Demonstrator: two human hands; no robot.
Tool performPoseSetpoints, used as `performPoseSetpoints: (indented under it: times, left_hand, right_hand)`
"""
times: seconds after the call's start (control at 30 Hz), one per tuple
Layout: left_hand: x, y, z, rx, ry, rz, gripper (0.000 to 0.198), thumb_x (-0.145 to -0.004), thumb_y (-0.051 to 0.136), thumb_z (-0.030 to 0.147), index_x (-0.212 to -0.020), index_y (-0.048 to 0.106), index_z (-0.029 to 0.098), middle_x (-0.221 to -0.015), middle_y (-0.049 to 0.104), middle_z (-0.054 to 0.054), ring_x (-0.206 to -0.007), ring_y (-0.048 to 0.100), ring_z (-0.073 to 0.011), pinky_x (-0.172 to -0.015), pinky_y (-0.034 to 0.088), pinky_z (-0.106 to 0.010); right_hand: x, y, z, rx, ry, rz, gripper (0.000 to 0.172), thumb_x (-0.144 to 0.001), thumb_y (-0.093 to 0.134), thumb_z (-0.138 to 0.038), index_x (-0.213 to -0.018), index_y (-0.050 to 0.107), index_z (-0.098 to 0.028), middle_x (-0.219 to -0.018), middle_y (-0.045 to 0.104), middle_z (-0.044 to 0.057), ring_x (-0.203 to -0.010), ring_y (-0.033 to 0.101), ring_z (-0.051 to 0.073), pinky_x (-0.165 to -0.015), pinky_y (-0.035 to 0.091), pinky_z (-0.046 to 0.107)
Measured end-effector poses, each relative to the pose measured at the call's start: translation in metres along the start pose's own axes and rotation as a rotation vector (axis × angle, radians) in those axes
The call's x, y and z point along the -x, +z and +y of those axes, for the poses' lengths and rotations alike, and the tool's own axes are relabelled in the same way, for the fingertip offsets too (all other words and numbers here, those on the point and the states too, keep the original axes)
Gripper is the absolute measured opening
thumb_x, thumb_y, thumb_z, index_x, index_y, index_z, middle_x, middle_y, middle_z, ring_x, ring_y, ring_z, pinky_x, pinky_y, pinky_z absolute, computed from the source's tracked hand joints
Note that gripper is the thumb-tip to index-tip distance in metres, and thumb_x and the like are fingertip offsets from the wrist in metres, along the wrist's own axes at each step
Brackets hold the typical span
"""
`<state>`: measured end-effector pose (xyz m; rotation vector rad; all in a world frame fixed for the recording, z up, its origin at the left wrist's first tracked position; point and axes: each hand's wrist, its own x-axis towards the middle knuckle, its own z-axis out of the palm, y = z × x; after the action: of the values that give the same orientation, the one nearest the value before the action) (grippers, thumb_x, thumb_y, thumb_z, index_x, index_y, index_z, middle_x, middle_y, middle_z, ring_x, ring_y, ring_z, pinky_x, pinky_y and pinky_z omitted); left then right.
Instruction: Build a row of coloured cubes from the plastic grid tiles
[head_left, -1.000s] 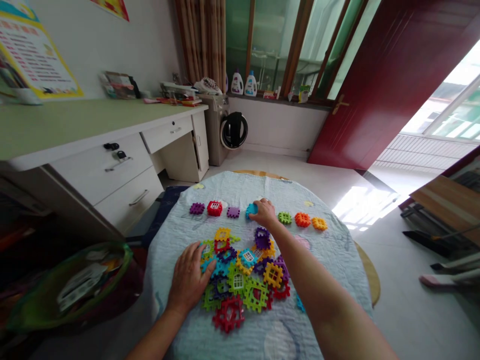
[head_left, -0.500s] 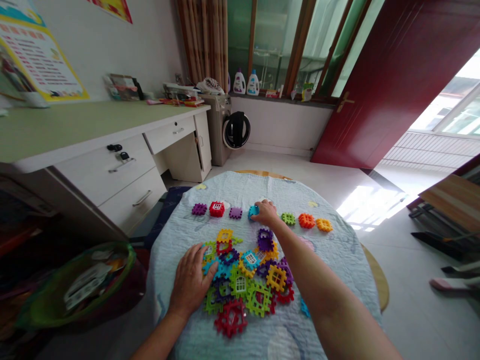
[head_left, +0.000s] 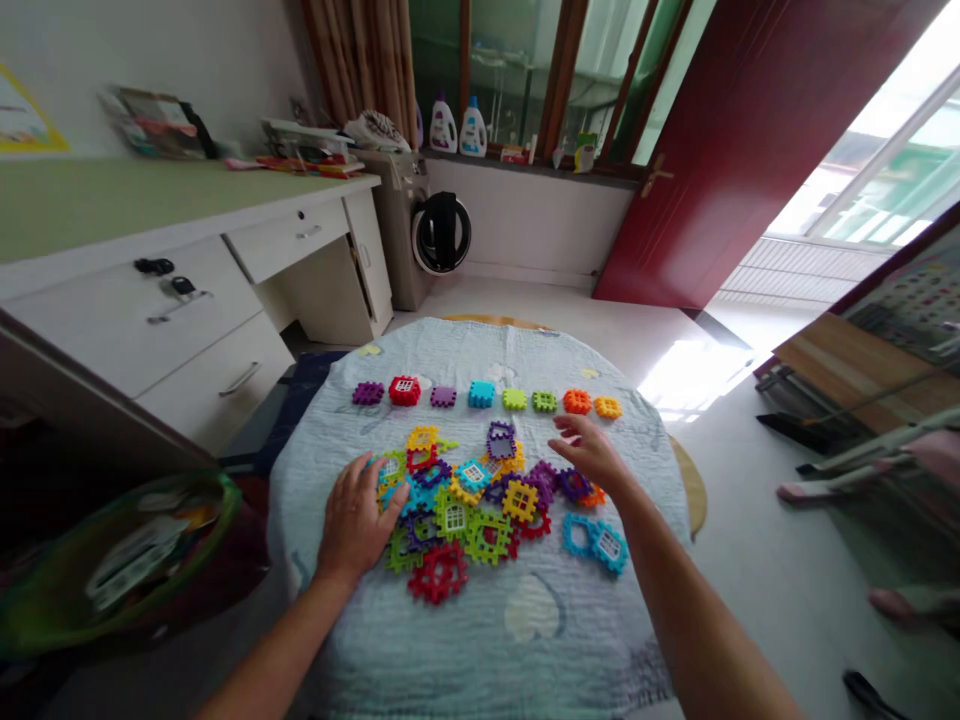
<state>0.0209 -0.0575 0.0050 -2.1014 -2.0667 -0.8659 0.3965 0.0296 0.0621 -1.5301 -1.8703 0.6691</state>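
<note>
My left hand [head_left: 358,515] rests with its fingers apart on the left edge of a heap of plastic interlocking building pieces [head_left: 455,518]. Its fingers cover part of some green and blue pieces. My right hand [head_left: 589,450] hovers over the cloth to the right of the heap, fingers loosely spread and holding nothing. Beyond the heap, a row of small stacks runs across the table: purple [head_left: 368,393], red [head_left: 405,391], light purple [head_left: 443,397], blue [head_left: 481,394], two green [head_left: 514,399], orange [head_left: 577,402] and yellow [head_left: 608,407]. Two blue window pieces [head_left: 596,541] lie near my right forearm.
A pale patterned cloth [head_left: 480,650] covers the round table. At lower left stands a green bin [head_left: 217,490] with things inside. A desk with drawers [head_left: 247,250], a washing machine [head_left: 405,230] with its door open and a red door [head_left: 675,150] surround the table.
My right hand has left the blue stack in the row and come back toward me, to the right of the heap. My left hand stays on the heap. The view has shifted.
</note>
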Motion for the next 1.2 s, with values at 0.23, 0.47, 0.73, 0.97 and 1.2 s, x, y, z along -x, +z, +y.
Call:
performPoseSetpoints:
  times: [0.23, 0.47, 0.73, 0.97, 1.2]
  left_hand:
    - [-0.003, 0.004, -0.006, -0.017, 0.04, -0.011, 0.06, -0.088, 0.037, 0.059, -0.123, 0.051, 0.013, -0.127, 0.052, -0.019, -0.123, 0.046, -0.0319, -0.108, 0.035, -0.048]
    - [-0.002, 0.003, -0.005, -0.021, 0.049, 0.008, 0.057, -0.088, 0.038, 0.058, -0.123, 0.049, 0.015, -0.125, 0.054, -0.017, -0.122, 0.047, -0.032, -0.106, 0.037, -0.049]
    - [-0.003, 0.004, -0.008, -0.028, 0.056, -0.012, 0.059, -0.088, 0.036, 0.059, -0.12, 0.05, 0.012, -0.123, 0.056, -0.019, -0.118, 0.049, -0.0309, -0.106, 0.037, -0.046]
    - [-0.003, 0.003, -0.005, -0.03, 0.047, -0.006, 0.057, -0.088, 0.037, 0.059, -0.121, 0.05, 0.014, -0.124, 0.055, -0.018, -0.119, 0.049, -0.0312, -0.105, 0.037, -0.046]
    - [-0.002, 0.004, -0.005, -0.014, 0.041, -0.003, 0.054, -0.088, 0.04, 0.056, -0.122, 0.049, 0.016, -0.125, 0.055, -0.016, -0.121, 0.049, -0.031, -0.106, 0.037, -0.047]
  right_hand:
    - [0.115, -0.036, 0.029, 0.102, 0.211, -0.026, 0.035, -0.078, 0.061, -0.036, -0.109, 0.064, -0.021, -0.096, 0.068, 0.005, -0.084, 0.062, 0.017, -0.079, 0.051, 0.032]
    - [0.146, -0.032, 0.013, 0.335, 0.188, -0.169, 0.053, -0.069, 0.069, -0.027, -0.121, 0.059, -0.021, -0.115, 0.058, 0.008, -0.107, 0.053, 0.023, -0.098, 0.04, 0.036]
    - [0.141, -0.034, 0.009, 0.386, 0.181, -0.175, 0.05, -0.071, 0.061, -0.019, -0.121, 0.06, -0.02, -0.112, 0.056, 0.008, -0.107, 0.05, 0.023, -0.097, 0.038, 0.033]
    - [0.143, -0.024, -0.003, 0.485, 0.121, -0.133, 0.049, -0.072, 0.067, -0.028, -0.121, 0.06, -0.026, -0.119, 0.055, 0.009, -0.111, 0.048, 0.026, -0.095, 0.037, 0.038]
    - [0.138, -0.005, -0.025, 0.523, 0.076, -0.236, 0.029, -0.078, 0.064, -0.027, -0.107, 0.067, -0.027, -0.117, 0.06, 0.005, -0.108, 0.049, 0.024, -0.091, 0.035, 0.036]
